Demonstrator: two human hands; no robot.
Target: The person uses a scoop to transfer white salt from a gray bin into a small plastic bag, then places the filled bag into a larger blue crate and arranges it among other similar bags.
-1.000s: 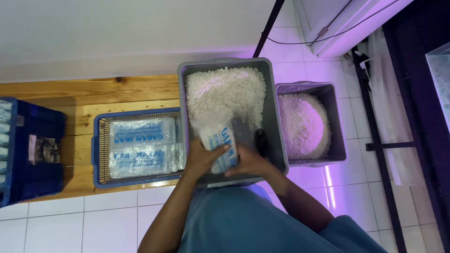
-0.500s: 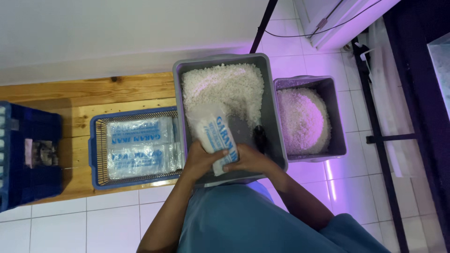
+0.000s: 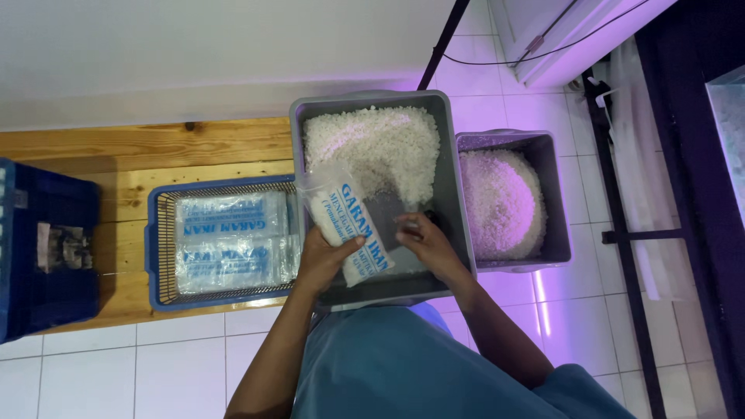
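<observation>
A: Where is the printed plastic bag (image 3: pixel 351 225)?

B: Over the large grey tub (image 3: pixel 458 225), tilted, its upper end above the heap of white granules (image 3: pixel 371 147) and its lower end near the tub's front wall. It is clear plastic with blue lettering.

A: Who holds it?

B: The left hand (image 3: pixel 324 260) grips its lower left edge, thumb pressed across the front and fingers curled behind. The right hand (image 3: pixel 427 242) sits just beside the bag's right side, fingers bent and drawn together; whether it pinches the bag's edge or something small of its own, I cannot tell.

A: And around the tub?

B: To the right, touching it, stands a smaller grey tub (image 3: pixel 552 194) with its own mound of white grains. To the left is a blue basket (image 3: pixel 155 248) holding flat printed bags (image 3: pixel 229 240) stacked together. The basket rests on a low wooden pallet (image 3: pixel 155 147), and a dark blue crate (image 3: pixel 46 248) stands at the far left. All of it sits on a white tiled floor (image 3: pixel 116 372) washed with purple light.
</observation>
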